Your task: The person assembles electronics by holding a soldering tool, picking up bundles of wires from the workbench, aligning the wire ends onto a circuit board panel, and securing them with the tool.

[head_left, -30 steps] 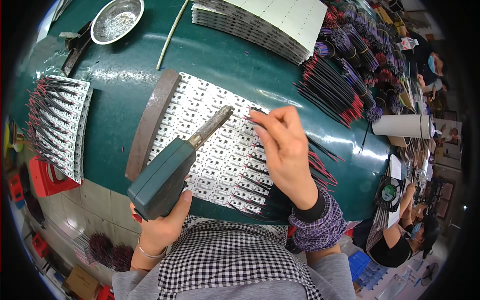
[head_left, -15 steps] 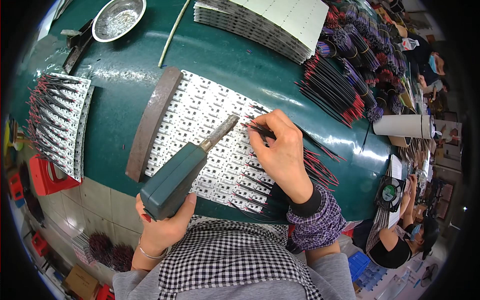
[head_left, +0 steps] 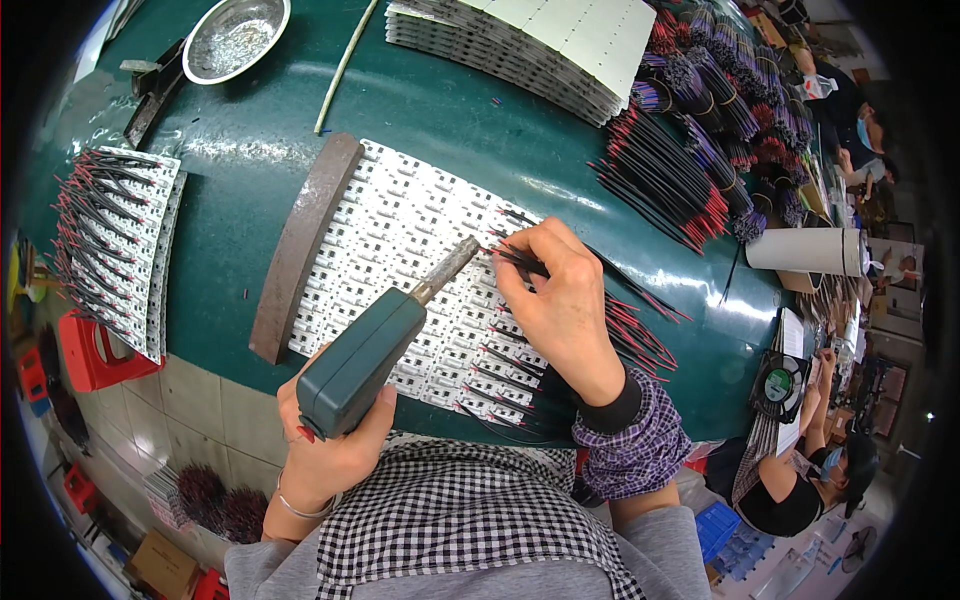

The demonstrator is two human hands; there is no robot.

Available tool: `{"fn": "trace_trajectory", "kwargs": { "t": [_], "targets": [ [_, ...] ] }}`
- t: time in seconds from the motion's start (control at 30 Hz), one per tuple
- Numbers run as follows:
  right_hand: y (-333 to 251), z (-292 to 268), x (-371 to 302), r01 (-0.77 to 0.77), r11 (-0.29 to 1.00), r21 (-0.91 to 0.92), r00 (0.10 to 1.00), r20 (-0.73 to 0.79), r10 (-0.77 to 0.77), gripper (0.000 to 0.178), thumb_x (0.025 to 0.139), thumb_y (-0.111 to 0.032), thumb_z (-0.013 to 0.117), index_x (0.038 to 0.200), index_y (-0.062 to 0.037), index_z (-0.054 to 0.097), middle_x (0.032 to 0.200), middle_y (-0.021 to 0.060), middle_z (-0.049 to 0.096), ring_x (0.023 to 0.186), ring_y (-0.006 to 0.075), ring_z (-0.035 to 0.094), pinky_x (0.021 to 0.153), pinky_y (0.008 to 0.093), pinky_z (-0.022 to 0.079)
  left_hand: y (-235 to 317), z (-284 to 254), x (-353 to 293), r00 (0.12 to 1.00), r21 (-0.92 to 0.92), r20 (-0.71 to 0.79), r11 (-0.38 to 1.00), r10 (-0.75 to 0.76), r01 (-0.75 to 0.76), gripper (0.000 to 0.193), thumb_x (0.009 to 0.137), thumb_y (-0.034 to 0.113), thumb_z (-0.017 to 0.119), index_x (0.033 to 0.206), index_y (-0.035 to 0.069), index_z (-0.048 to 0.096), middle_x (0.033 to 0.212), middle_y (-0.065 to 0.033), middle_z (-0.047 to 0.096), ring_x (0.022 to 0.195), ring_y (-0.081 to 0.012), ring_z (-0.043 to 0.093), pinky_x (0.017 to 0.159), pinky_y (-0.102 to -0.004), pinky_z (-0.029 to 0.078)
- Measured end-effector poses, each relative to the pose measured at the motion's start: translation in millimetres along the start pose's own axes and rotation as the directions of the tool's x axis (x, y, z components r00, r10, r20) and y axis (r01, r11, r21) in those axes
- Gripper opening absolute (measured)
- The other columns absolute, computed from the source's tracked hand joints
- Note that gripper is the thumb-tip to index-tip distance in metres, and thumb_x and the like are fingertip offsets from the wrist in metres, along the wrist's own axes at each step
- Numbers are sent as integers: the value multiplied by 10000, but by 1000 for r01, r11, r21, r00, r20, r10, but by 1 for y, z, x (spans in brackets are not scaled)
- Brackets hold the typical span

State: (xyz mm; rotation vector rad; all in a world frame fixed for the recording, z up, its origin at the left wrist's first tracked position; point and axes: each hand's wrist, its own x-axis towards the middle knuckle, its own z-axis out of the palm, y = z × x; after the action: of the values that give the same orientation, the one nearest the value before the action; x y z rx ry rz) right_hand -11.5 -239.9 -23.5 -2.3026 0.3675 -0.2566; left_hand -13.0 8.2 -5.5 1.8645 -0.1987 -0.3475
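My left hand (head_left: 340, 440) is closed round the handle of a dark green soldering gun (head_left: 362, 362). Its metal tip points up and right, close to the fingers of my right hand (head_left: 562, 300). Those fingers pinch thin black wires (head_left: 518, 258) with red ends over the right edge of a white circuit board panel (head_left: 400, 230), which carries rows of small components. Several wires (head_left: 505, 375) stand along the panel's lower right edge, partly hidden by my right hand. A brown bar (head_left: 305, 250) lies along the panel's left edge.
At left lies a wired panel (head_left: 160, 240). A metal bowl (head_left: 236, 40), a thin rod (head_left: 346, 66) and a stack of panels (head_left: 520, 50) sit at the far side. Wire bundles (head_left: 665, 180), a white cylinder (head_left: 805, 252) and a small fan (head_left: 780, 385) are at right; co-workers sit beyond.
The soldering gun and my left hand have shifted slightly to the right, bringing the tip nearer the pinched wires. My right hand has barely moved.
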Motion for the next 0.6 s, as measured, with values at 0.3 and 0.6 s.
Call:
{"fn": "trace_trajectory", "kwargs": {
  "t": [0.3,0.6],
  "targets": [
    [-2,0,1,-21,1000,-1,1000,8,21,130,798,-38,728,901,19,673,871,134,634,725,301,668,651,389,525,-16,-6,-15,995,238,-28,967,98,-89,226,699,35,767,919,86,778,950,-57,697,736,-206,652,606,-332,439],
    [0,-9,12,-116,989,96,988,112,105,155,825,-60,728,911,62,685,852,112,645,737,197,647,640,312,538,-8,1,-2,993,-60,-64,993,99,-103,204,769,-19,758,966,-32,706,903,-107,698,705,-164,653,638,-292,508]
  ]
}}
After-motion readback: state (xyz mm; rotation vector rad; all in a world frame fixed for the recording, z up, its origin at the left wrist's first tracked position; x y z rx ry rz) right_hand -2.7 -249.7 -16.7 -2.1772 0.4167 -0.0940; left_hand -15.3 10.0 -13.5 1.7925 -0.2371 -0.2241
